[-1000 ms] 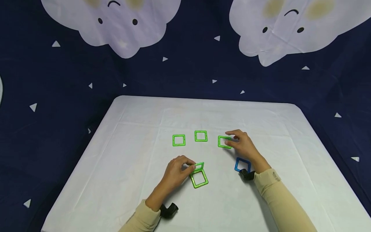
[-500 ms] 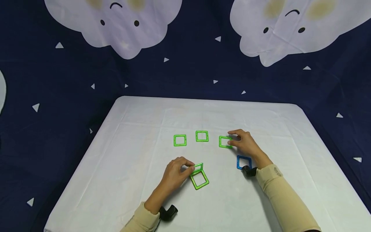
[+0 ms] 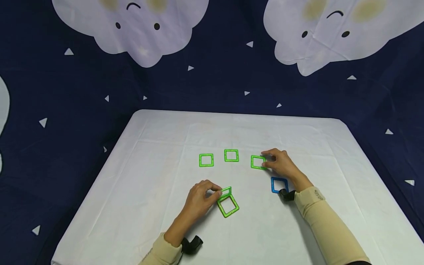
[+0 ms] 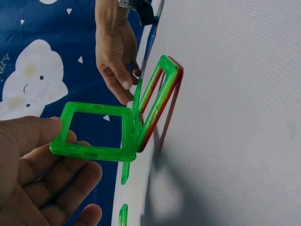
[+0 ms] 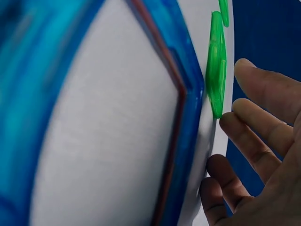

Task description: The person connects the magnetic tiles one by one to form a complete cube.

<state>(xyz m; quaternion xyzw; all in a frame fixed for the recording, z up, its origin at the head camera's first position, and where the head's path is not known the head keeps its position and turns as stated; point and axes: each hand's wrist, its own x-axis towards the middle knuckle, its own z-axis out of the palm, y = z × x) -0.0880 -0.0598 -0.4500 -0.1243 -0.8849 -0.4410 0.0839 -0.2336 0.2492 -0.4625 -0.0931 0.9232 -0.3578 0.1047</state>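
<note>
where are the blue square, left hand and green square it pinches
Blue square (image 3: 279,179), head view, far bar.
Left hand (image 3: 198,197), head view, its back.
Pinched green square (image 4: 94,152), left wrist view, lower bar.

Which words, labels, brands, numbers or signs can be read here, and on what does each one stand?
None can be read for certain.
Blue cloth: pale writing, cut off and too small to read.
Sleeves: small dark marks, too small to tell.
Green squares: no lettering visible.

Green frames (image 4: 94,152): translucent plastic (glossy).
</note>
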